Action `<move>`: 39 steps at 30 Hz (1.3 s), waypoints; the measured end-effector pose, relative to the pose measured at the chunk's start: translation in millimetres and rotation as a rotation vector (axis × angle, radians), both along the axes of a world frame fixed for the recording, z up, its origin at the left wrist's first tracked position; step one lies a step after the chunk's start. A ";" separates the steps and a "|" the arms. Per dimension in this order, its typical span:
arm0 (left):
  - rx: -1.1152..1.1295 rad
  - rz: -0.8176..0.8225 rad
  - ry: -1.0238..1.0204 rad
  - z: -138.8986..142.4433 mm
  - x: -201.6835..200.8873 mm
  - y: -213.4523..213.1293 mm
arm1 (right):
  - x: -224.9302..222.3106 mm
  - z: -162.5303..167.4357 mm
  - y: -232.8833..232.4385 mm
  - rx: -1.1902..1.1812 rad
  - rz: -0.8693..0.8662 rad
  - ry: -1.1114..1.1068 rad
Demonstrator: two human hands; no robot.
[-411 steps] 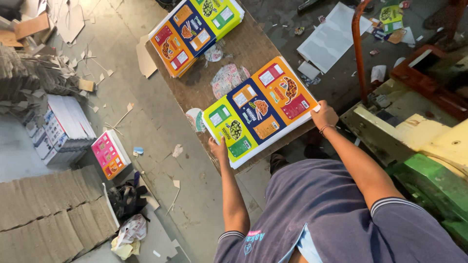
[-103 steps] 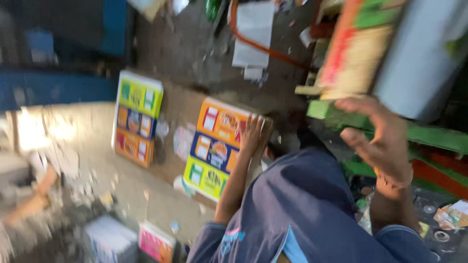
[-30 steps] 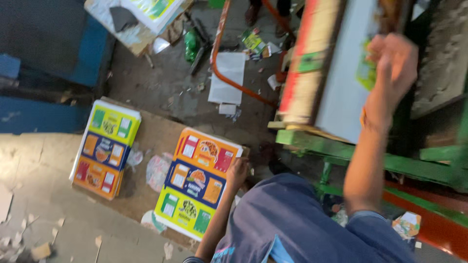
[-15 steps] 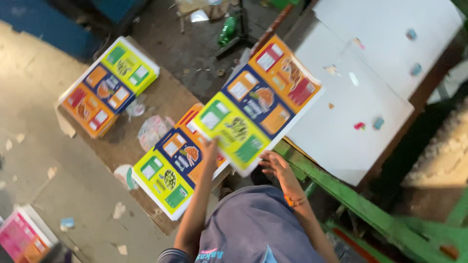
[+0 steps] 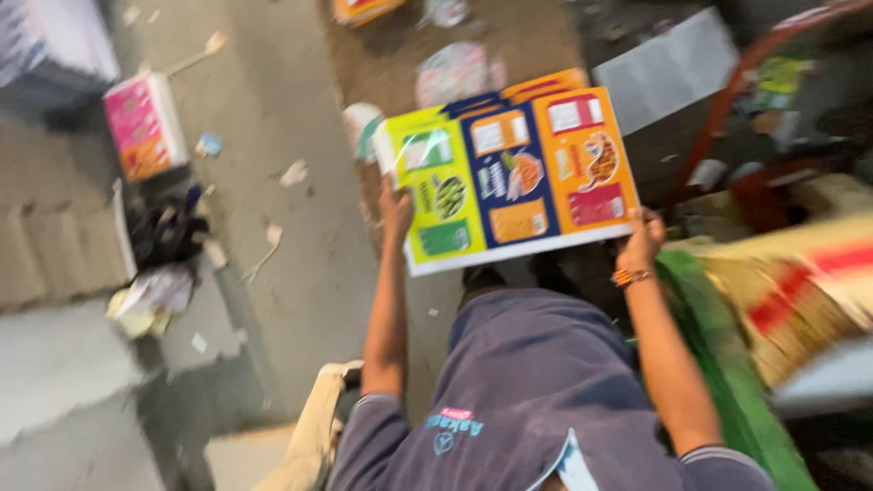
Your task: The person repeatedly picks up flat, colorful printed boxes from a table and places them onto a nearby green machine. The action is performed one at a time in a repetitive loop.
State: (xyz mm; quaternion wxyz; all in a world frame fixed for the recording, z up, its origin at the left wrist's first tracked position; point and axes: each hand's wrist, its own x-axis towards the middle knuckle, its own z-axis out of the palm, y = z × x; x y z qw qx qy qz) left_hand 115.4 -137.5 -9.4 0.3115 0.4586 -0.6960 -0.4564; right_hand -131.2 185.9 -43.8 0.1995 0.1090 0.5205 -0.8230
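The left hand grips the near left edge of a large printed sheet, and the right hand grips its near right corner, so the sheet hangs between them, out in front of the body. Just beyond the hands, under the sheet's far edge, lies a stack of like sheets on a brown table. The step in hand looks like laying this sheet on that stack. To do it well, both hands should keep the sheet flat and level, bring its far edge square with the stack's edges, then lower it evenly so that it does not slide askew. The picture is blurred, so finer detail of the grip cannot be told.
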 end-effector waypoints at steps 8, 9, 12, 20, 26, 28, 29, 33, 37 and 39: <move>-0.031 0.224 -0.198 -24.8 10.1 -13.8 | 8.6 -29.1 -26.8 0.781 0.276 0.572; -0.067 0.235 -0.252 -29.2 16.1 -10.0 | 10.1 -32.6 -26.9 0.737 0.293 0.597; -0.077 0.251 -0.274 -46.5 38.6 7.5 | 12.5 -42.7 -27.4 0.749 0.320 0.578; -0.001 0.190 -0.315 -89.8 95.5 68.6 | 15.3 -64.1 -32.3 0.842 0.623 0.729; -0.087 0.075 -0.421 -91.3 109.6 85.4 | 20.8 -64.5 -26.1 0.839 0.723 0.854; -0.105 0.035 -0.512 -85.5 111.2 82.8 | 19.6 -60.3 -22.7 0.875 0.782 0.974; -0.124 0.008 -0.560 -81.2 111.6 80.9 | 18.4 -57.0 -21.2 0.950 0.805 0.999; -0.105 0.025 -0.795 -65.6 110.8 71.5 | 12.3 -45.6 -22.3 1.223 0.845 1.134; -0.213 0.014 -0.856 -51.8 108.8 64.4 | 12.9 -34.6 -35.0 1.415 0.910 1.137; -0.281 -0.014 -0.929 -46.4 108.3 61.7 | 15.8 -29.0 -42.3 1.461 0.914 1.124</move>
